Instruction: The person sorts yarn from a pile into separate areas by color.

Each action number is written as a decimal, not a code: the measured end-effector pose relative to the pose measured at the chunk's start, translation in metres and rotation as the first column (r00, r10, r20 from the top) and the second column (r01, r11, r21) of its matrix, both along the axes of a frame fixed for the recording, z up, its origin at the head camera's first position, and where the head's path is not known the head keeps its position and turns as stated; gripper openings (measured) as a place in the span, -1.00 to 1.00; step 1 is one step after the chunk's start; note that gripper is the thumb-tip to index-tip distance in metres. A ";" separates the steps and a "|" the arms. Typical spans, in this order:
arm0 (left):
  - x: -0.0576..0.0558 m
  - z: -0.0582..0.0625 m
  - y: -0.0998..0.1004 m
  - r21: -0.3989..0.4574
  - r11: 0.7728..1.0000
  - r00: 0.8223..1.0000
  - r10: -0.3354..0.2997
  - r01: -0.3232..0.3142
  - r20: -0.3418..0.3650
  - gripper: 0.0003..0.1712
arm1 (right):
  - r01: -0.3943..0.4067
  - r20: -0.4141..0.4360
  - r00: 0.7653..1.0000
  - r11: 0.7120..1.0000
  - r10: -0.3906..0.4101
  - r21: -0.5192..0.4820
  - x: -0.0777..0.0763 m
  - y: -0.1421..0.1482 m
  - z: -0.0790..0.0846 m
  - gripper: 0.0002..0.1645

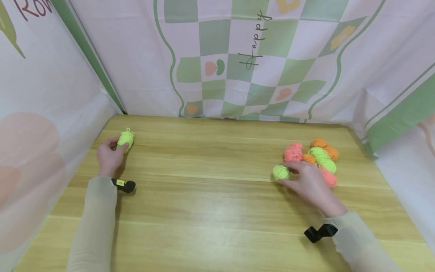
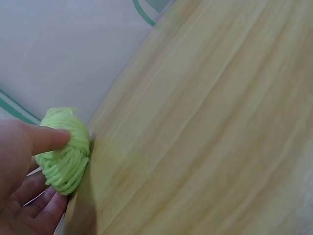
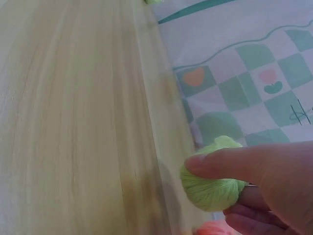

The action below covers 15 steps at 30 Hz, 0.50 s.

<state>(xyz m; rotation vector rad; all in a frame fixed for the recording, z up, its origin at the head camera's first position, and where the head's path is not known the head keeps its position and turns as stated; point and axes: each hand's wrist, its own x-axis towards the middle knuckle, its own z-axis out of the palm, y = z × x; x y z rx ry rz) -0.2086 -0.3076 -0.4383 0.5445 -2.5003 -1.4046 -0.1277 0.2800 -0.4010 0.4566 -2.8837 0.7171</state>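
At the table's far left, my left hand holds a yellow-green ball of yarn between thumb and fingers. The left wrist view shows the thumb pressed across the strands of that yarn ball, with the fingers beneath it. Over on the right, my right hand pinches another yellow-green yarn ball between thumb and fingers. In the right wrist view this yarn ball sits under the thumb, some fingers behind it. Whether it touches the table I cannot tell.
Beside my right hand lies a cluster: a pink yarn ball, orange yarn balls, a yellow-green yarn ball and another pink one, partly hidden by the hand. Printed cloth hangs around the wooden table.
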 end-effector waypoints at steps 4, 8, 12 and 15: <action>0.000 -0.001 -0.001 -0.001 1.000 1.000 0.002 -0.002 0.003 -0.40 | -0.027 0.019 0.999 1.000 0.027 -0.015 -0.003 -0.009 0.000 -0.44; -0.001 -0.002 -0.001 -0.005 1.000 1.000 0.004 -0.004 0.009 -0.40 | -0.062 0.024 0.998 0.997 0.063 -0.036 -0.007 -0.018 0.000 -0.46; -0.001 -0.002 0.000 -0.007 1.000 1.000 0.005 -0.005 0.000 -0.40 | -0.087 0.027 0.996 0.995 0.088 -0.041 -0.011 -0.029 0.001 -0.45; 0.000 -0.002 0.000 -0.002 1.000 1.000 0.005 -0.005 -0.007 -0.40 | -0.105 0.025 0.994 0.994 0.106 -0.041 -0.015 -0.038 0.000 -0.44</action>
